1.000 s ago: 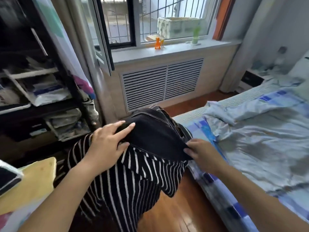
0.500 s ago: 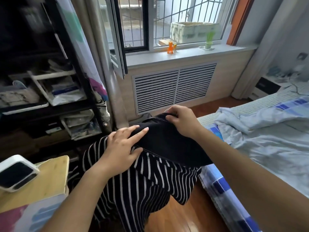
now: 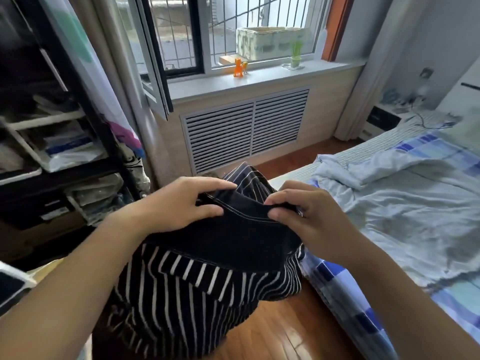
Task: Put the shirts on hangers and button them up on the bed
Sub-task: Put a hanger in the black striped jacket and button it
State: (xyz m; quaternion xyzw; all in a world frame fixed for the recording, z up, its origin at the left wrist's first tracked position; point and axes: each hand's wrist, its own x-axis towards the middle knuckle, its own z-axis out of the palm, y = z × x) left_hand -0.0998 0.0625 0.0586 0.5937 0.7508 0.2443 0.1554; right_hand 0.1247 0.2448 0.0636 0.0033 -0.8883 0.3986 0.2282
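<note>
— Where is the striped shirt right now?

— Held in the air off the near edge of the bed, above the wooden floor. It touches the mattress side at most; none of it lies on top. Its plain dark collar is uppermost and the striped body hangs straight down, so the long axis is roughly vertical, collar up, hem below the picture.

— And the hands?

— The left hand pinches the collar's far edge, thumb under and fingers over. The right hand is clenched on the same edge just beside it.

— What has changed?

— A second ago the right hand gripped the collar out at the side nearest the bed; half a second ago it had reached over to the top. Now both hands have met at the collar's stitched rim, close together.

— Meaning?

— I judge the neck is being opened or straightened for a hanger. No hanger is visible, and whether one already sits inside the shirt I cannot tell. Buttoning looks not yet begun.

— Anything else?

— A pale blue shirt lies crumpled on the bed, towards its far edge.
</note>
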